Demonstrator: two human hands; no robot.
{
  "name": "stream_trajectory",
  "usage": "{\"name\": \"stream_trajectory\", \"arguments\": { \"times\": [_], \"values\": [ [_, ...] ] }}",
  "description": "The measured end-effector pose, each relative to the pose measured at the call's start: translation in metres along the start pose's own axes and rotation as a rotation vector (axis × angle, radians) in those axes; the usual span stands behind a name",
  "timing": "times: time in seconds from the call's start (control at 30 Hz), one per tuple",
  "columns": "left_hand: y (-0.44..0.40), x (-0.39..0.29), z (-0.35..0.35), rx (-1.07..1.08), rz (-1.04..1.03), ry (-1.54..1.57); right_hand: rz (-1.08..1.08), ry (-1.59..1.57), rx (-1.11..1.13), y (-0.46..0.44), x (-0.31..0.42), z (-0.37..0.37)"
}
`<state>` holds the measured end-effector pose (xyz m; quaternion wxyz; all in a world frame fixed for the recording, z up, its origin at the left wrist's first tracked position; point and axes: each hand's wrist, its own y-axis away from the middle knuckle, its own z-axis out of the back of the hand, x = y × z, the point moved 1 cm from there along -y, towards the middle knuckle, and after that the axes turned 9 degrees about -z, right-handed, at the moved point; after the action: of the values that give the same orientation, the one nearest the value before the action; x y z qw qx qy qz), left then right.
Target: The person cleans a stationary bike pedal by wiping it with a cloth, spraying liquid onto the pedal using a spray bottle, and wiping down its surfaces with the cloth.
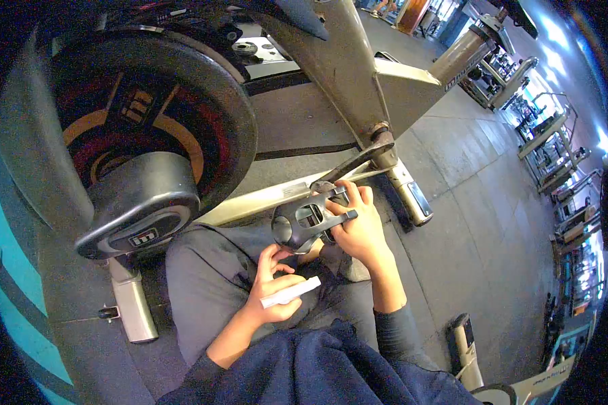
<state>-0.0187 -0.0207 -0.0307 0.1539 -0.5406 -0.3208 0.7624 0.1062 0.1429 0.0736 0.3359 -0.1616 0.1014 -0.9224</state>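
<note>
Above my lap is a dark pedal (304,223) with a cage-like frame, joined to the bike's crank arm (355,162). My right hand (358,219) has its fingers wrapped round the pedal's right side. Just below the pedal, my left hand (273,287) is closed on a white object (290,292), a small flat strip lying slantwise across the palm. The left fingertips reach up near the pedal's lower edge; whether they touch it is unclear.
A large flywheel (148,115) with a black guard stands at the left. The bike's pale frame (412,88) rises ahead, with a floor foot (409,196) at its base. More gym machines line the right side. A metal leg (465,344) stands at the lower right.
</note>
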Motion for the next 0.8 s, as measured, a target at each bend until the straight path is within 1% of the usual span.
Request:
{"name": "stream_trajectory", "arguments": {
  "times": [0.2,0.33,0.47,0.6,0.67,0.8],
  "values": [
    [-0.002,-0.001,0.002,-0.004,-0.019,0.016,0.027,0.022,-0.070,0.017,-0.002,0.000],
    [0.000,0.000,0.000,-0.019,-0.014,0.047,-0.041,0.005,-0.056,0.009,0.002,-0.003],
    [0.000,0.000,0.001,-0.013,-0.016,0.029,-0.051,-0.034,-0.022,-0.005,0.002,-0.008],
    [0.002,0.003,0.000,-0.014,-0.018,0.027,-0.029,-0.033,-0.049,0.003,0.001,-0.006],
    [0.002,0.003,0.001,-0.006,-0.021,0.000,-0.064,-0.033,-0.049,0.010,0.003,-0.002],
    [0.000,0.001,0.000,-0.014,-0.027,0.026,-0.063,-0.002,-0.064,0.013,0.004,-0.004]
  ]
}}
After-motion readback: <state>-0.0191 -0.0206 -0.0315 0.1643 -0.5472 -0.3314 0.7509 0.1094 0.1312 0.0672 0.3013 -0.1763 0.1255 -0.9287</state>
